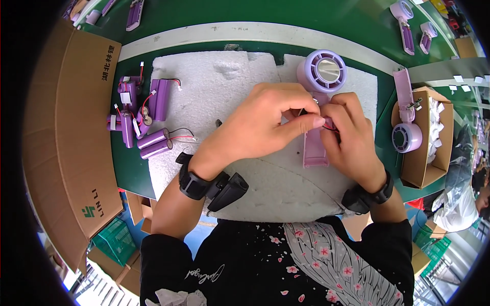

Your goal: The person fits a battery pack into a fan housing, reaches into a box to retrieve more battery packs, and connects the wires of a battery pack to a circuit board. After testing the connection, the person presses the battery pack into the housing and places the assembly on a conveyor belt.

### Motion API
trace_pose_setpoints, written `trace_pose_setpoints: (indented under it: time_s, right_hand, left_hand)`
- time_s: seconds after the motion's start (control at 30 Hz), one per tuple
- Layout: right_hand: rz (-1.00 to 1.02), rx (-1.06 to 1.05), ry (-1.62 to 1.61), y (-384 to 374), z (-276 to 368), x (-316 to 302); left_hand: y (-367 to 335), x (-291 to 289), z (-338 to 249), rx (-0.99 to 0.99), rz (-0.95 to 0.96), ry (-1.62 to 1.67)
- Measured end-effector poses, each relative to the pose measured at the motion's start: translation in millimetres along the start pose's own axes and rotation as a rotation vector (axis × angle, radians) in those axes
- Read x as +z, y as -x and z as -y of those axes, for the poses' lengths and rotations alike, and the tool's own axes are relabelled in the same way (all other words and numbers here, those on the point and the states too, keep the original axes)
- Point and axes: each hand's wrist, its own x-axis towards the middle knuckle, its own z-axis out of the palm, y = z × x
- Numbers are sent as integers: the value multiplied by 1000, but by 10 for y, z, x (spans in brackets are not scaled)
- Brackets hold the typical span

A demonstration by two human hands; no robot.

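A light purple handheld fan lies on the white foam board, its round head [321, 71] away from me and its opened pink handle [315, 150] toward me. Over the handle, both hands meet at the fingertips. My left hand [265, 120] is closed in a pinch, thumb against fingers; what sits between them is hidden. My right hand [352, 135] is closed too, its fingers around thin red and black wires [331, 127] at the handle. The fingers cover the wire ends and the upper part of the handle.
Several purple battery packs [161, 99] with wired plugs lie left of the foam board [204, 76], beside a tall cardboard box [76, 137]. At right, another fan [407, 137] leans by a small carton [426, 166] of white pieces. More fans [406, 35] lie beyond the pale rail [245, 30].
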Motion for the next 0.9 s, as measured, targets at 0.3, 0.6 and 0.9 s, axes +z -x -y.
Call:
trace_pose_setpoints:
  time_s: [0.3,0.6,0.9]
  right_hand:
    - [-50,71,-378,19,-134,-82]
    - [-59,76,-438,13,-162,-40]
    - [-24,85,-439,-4,-130,-52]
  left_hand:
    - [-18,-45,4,-162,12,234]
    - [-13,-87,14,-254,58,436]
    - [-43,-162,-25,-288,113,398]
